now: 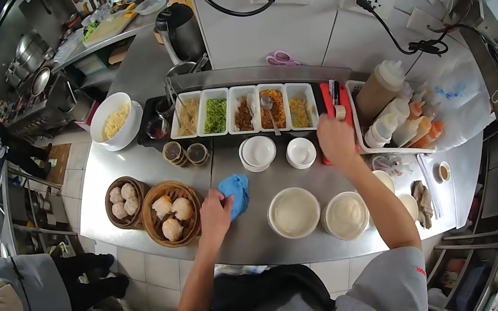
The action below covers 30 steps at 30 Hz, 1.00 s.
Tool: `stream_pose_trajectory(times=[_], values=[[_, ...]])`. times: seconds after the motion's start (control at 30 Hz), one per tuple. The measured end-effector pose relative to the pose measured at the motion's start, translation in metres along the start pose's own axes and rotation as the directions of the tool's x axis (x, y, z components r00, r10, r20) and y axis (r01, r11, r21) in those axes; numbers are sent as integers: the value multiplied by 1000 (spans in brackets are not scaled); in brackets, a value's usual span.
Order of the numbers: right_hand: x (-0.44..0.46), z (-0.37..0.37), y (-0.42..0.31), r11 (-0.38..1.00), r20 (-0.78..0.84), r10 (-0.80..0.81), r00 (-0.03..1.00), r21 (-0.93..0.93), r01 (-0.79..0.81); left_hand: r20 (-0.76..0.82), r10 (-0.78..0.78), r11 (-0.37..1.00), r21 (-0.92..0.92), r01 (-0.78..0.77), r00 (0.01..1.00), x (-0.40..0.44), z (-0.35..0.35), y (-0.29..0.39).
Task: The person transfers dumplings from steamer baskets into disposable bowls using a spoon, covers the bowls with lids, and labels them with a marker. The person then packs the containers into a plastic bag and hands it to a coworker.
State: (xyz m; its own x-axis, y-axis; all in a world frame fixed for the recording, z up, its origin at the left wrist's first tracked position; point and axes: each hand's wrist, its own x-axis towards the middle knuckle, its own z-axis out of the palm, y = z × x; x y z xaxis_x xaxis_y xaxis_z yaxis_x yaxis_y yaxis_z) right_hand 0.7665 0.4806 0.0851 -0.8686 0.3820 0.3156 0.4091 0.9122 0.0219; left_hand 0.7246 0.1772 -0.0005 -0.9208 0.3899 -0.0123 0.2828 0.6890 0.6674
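My left hand (pixel 215 214) is at the front of the steel counter, its fingers closed on the edge of a crumpled blue cloth (pixel 234 195). Just left of it stands a bamboo steamer (pixel 151 229) with three dumplings; a smaller steamer (pixel 109 211) holds several more. My right hand (pixel 336 138) reaches to the back, over a red tray (pixel 327 96) with dark pen-like items (pixel 334 92) and a small tan round item (pixel 339 112) at my fingers. Those fingers are curled, and whatever is in them is hidden.
White containers of toppings (pixel 215 115) line the back, with small white bowls (pixel 258 151) before them. Squeeze bottles (pixel 382 85) fill a basket at right. Two large pale-filled bowls (pixel 294 213) sit in front. A noodle bowl (pixel 116 122) stands left. Co-workers (pixel 36 285) are at left.
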Motion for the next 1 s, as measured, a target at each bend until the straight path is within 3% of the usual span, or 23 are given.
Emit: stream_pose_trajectory(times=[0.07,0.17,0.37,0.43,0.53,0.57,0.67,0.77,0.87,0.93,1.0], values=[[-13,34,4,999,100,-22,995,-30,25,-30,58,997,-50,-60,998,2,-5,9],[-19,33,0,999,-101,-28,994,36,31,-35,27,978,-206,-33,999,5,-8,10],[-27,46,-3,993,-63,-21,998,118,28,13,-126,802,-588,110,992,3,12,-10],[-28,45,-3,987,-87,18,996,160,-4,55,-195,567,-808,159,979,-2,11,-11],[-30,44,0,979,-106,60,993,202,-37,169,-270,77,-978,196,948,-4,23,-23],[-28,43,1,976,-122,73,990,214,-45,207,-273,-101,-977,185,939,0,28,-26],[-32,42,4,957,-77,134,988,268,-109,407,-253,-299,-896,329,878,-2,16,-10],[-40,11,-9,787,-95,275,957,594,-167,289,-31,-466,-851,242,957,-8,12,-13],[-73,-15,-46,604,137,262,955,749,-273,384,-45,-418,-846,331,922,-6,33,-30],[-102,-48,-90,504,409,196,891,737,-450,448,-62,-418,-823,385,892,-14,27,-18],[-141,-33,-119,603,225,58,973,768,-214,483,10,-450,-780,435,876,-22,25,-13]])
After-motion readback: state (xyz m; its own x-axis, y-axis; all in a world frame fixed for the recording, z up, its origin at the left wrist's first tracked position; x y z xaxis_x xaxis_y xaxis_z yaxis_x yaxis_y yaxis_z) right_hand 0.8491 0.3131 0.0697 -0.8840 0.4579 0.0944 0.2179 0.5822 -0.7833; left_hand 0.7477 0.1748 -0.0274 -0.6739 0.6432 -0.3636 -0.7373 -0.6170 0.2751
